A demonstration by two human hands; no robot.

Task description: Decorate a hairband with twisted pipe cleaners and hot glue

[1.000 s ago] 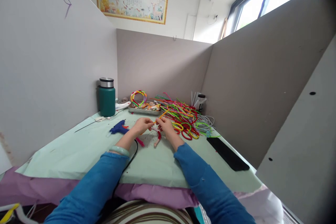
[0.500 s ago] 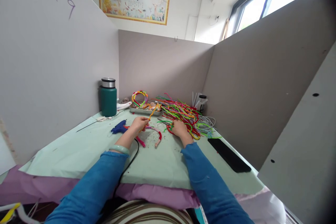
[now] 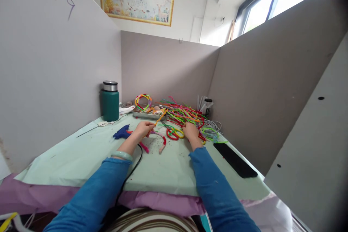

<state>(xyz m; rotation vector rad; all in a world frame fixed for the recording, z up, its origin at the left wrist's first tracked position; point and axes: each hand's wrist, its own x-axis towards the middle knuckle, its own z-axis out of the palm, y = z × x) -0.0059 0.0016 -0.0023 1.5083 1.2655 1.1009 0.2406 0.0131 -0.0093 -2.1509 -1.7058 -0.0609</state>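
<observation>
My left hand (image 3: 145,129) is closed on an orange pipe cleaner (image 3: 161,117), whose twisted-looking end points up and to the right. Below that hand lies a pink and red fuzzy curved band (image 3: 163,141), partly covered by my fingers. My right hand (image 3: 191,131) is at the near edge of a heap of coloured pipe cleaners (image 3: 187,112); its fingertips are hidden, so a hold cannot be made out. Just left of it, scissors (image 3: 174,134) with red and yellow handles lie on the table.
A blue glue gun (image 3: 122,132) with a black cord lies by my left forearm. Behind are a metal tray (image 3: 149,116), a multicoloured hoop (image 3: 143,102) and a green bottle (image 3: 110,103). A black strip (image 3: 235,160) lies at right. Grey panels (image 3: 168,65) enclose the table.
My right hand has moved right, off the scissors, which now lie in full view. The left hand still holds the orange pipe cleaner. The whole view has shifted slightly.
</observation>
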